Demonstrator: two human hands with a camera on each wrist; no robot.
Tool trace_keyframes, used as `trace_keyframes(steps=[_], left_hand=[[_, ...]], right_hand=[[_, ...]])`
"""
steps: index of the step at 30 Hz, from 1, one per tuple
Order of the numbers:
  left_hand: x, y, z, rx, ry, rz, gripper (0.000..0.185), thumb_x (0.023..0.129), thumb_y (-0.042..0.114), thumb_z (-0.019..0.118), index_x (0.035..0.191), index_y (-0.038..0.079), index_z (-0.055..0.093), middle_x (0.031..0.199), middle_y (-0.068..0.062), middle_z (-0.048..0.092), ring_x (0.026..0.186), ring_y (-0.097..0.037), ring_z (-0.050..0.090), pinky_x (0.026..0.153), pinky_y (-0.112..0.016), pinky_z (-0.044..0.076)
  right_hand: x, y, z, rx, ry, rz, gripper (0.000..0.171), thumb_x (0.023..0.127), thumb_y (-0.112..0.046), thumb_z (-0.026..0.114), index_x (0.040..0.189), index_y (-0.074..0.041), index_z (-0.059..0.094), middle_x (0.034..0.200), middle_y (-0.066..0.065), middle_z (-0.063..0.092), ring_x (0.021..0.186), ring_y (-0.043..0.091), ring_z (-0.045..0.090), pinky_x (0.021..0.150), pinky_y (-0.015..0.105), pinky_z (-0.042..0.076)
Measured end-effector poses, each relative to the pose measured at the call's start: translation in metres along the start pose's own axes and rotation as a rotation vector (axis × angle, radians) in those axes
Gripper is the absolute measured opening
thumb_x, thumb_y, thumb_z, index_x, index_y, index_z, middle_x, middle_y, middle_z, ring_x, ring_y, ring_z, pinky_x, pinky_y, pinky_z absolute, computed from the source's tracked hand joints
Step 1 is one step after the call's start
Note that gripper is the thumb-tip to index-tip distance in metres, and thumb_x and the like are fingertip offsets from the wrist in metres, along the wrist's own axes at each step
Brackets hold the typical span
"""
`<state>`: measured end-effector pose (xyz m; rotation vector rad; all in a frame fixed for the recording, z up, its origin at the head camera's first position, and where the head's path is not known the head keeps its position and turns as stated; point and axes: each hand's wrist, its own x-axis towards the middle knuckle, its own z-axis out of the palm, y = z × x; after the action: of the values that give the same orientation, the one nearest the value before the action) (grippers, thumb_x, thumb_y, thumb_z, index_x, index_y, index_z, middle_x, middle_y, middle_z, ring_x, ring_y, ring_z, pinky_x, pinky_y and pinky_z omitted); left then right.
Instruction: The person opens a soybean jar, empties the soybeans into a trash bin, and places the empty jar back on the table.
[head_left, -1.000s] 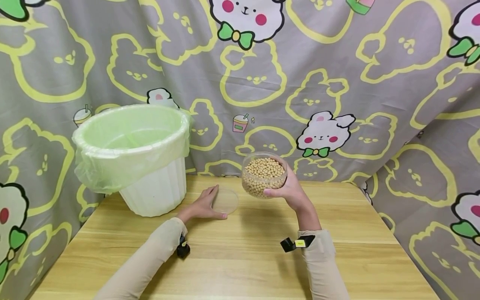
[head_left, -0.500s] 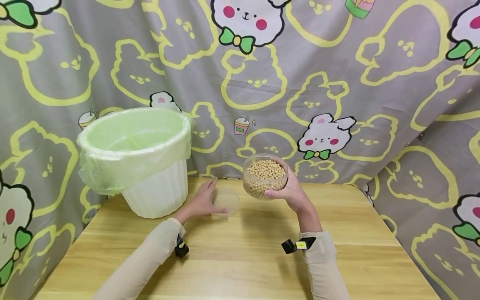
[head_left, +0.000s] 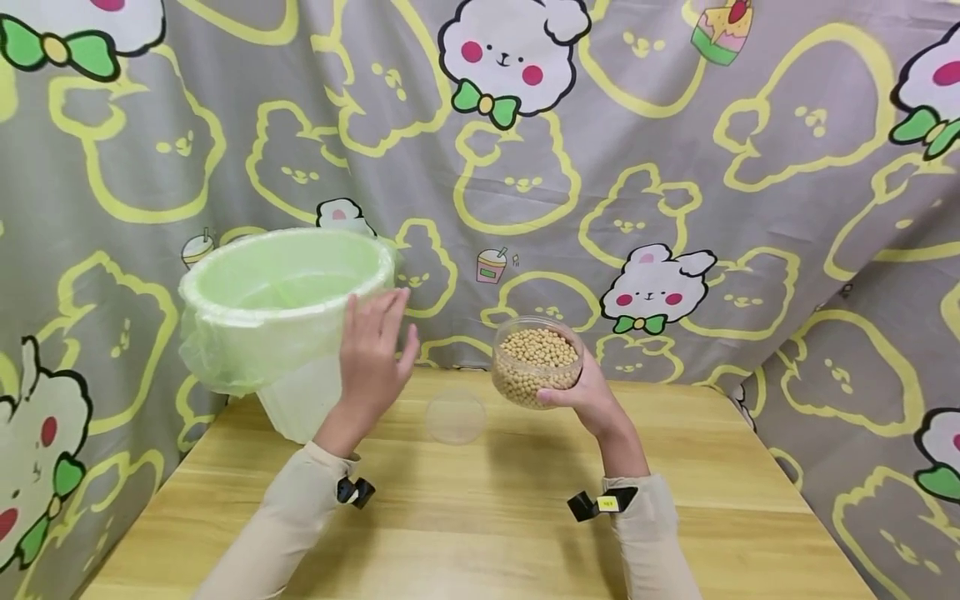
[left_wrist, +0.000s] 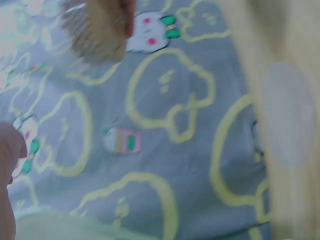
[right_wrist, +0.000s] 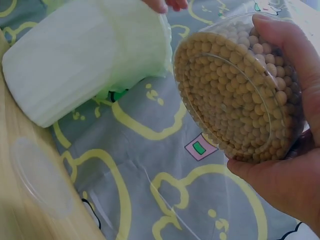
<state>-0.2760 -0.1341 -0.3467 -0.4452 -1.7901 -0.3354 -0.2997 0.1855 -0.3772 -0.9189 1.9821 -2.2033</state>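
My right hand (head_left: 595, 398) grips a clear round plastic jar (head_left: 537, 368), holding it up above the table. The jar is nearly full of pale tan soybeans (right_wrist: 225, 100) and has no cover on; it tilts slightly. A clear round lid (head_left: 456, 417) lies flat on the wood below and to the left. My left hand (head_left: 370, 358) is raised beside the lid with its fingers up and spread, holding nothing. In the head view it overlaps the right side of a white trash bin (head_left: 294, 408), near the rim.
A pale green bag (head_left: 247, 350) lines the bin and folds down over its rim. The bin stands at the back left of the wooden table (head_left: 465, 533). A grey cartoon-print curtain (head_left: 660, 217) hangs close behind the table and along its sides.
My left hand has left the lid on the table and risen up and left to the bin's side. My right hand still holds the jar in about the same place.
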Motion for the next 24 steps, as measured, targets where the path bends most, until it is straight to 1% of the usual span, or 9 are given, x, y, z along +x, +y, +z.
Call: trace_keyframes(steps=[2, 5, 7, 10, 14, 17, 21, 24], left_hand=[[0.004, -0.007, -0.007, 0.063, 0.057, -0.042, 0.045, 0.089, 0.008, 0.068, 0.133, 0.000, 0.063, 0.127, -0.019, 0.067, 0.123, -0.038, 0.060, 0.120, -0.060, 0.029], [0.007, -0.020, -0.014, 0.142, 0.108, -0.100, 0.038, 0.092, 0.009, 0.067, 0.129, -0.001, 0.066, 0.125, -0.018, 0.069, 0.121, -0.038, 0.061, 0.121, -0.060, 0.027], [0.007, -0.027, -0.017, 0.179, 0.119, -0.127, 0.035, 0.095, 0.011, 0.066, 0.128, 0.000, 0.068, 0.123, -0.017, 0.071, 0.120, -0.037, 0.062, 0.120, -0.060, 0.027], [0.005, -0.033, -0.016, 0.209, 0.149, -0.138, 0.029, 0.097, 0.013, 0.066, 0.122, 0.001, 0.072, 0.117, -0.016, 0.074, 0.110, -0.037, 0.064, 0.114, -0.059, 0.033], [0.004, -0.036, -0.011, 0.223, 0.207, -0.131, 0.020, 0.097, 0.014, 0.067, 0.113, 0.003, 0.076, 0.105, -0.013, 0.077, 0.095, -0.036, 0.066, 0.100, -0.054, 0.041], [0.005, -0.036, -0.009, 0.219, 0.236, -0.141, 0.017, 0.098, 0.014, 0.067, 0.107, 0.004, 0.078, 0.098, -0.013, 0.077, 0.090, -0.035, 0.066, 0.094, -0.052, 0.042], [0.007, -0.035, -0.009, 0.213, 0.253, -0.160, 0.017, 0.098, 0.015, 0.067, 0.103, 0.004, 0.079, 0.096, -0.013, 0.077, 0.088, -0.035, 0.067, 0.091, -0.051, 0.042], [0.010, -0.035, -0.009, 0.209, 0.262, -0.173, 0.017, 0.098, 0.016, 0.068, 0.102, 0.005, 0.080, 0.095, -0.012, 0.078, 0.088, -0.034, 0.067, 0.091, -0.050, 0.042]], right_hand=[[0.002, -0.003, 0.002, 0.003, -0.008, -0.007, 0.103, 0.068, 0.005, 0.084, 0.155, -0.009, 0.031, 0.146, 0.013, 0.041, 0.126, 0.023, 0.053, 0.097, 0.030, 0.055], [0.009, -0.010, 0.007, -0.008, -0.018, -0.023, 0.101, 0.068, 0.005, 0.084, 0.154, -0.010, 0.033, 0.144, 0.012, 0.043, 0.125, 0.024, 0.053, 0.096, 0.031, 0.055], [0.015, -0.018, 0.011, -0.019, -0.018, -0.024, 0.100, 0.067, 0.005, 0.084, 0.153, -0.011, 0.034, 0.143, 0.012, 0.044, 0.124, 0.024, 0.053, 0.095, 0.031, 0.055], [0.026, -0.032, 0.020, -0.032, -0.022, -0.019, 0.099, 0.068, 0.007, 0.082, 0.153, -0.013, 0.035, 0.143, 0.011, 0.044, 0.125, 0.025, 0.052, 0.095, 0.031, 0.056], [0.049, -0.052, 0.034, -0.033, -0.032, -0.002, 0.097, 0.070, 0.007, 0.081, 0.152, -0.012, 0.035, 0.144, 0.012, 0.044, 0.126, 0.026, 0.052, 0.094, 0.033, 0.057], [0.069, -0.068, 0.046, -0.050, -0.038, 0.021, 0.095, 0.071, 0.005, 0.081, 0.153, -0.011, 0.035, 0.143, 0.014, 0.045, 0.126, 0.028, 0.053, 0.093, 0.034, 0.058], [0.098, -0.088, 0.062, -0.128, -0.032, 0.050, 0.095, 0.072, 0.001, 0.084, 0.153, -0.011, 0.036, 0.143, 0.016, 0.046, 0.125, 0.031, 0.055, 0.093, 0.036, 0.058], [0.120, -0.099, 0.075, -0.197, -0.022, 0.057, 0.097, 0.070, -0.002, 0.088, 0.152, -0.011, 0.038, 0.142, 0.015, 0.048, 0.125, 0.031, 0.056, 0.095, 0.039, 0.058]])
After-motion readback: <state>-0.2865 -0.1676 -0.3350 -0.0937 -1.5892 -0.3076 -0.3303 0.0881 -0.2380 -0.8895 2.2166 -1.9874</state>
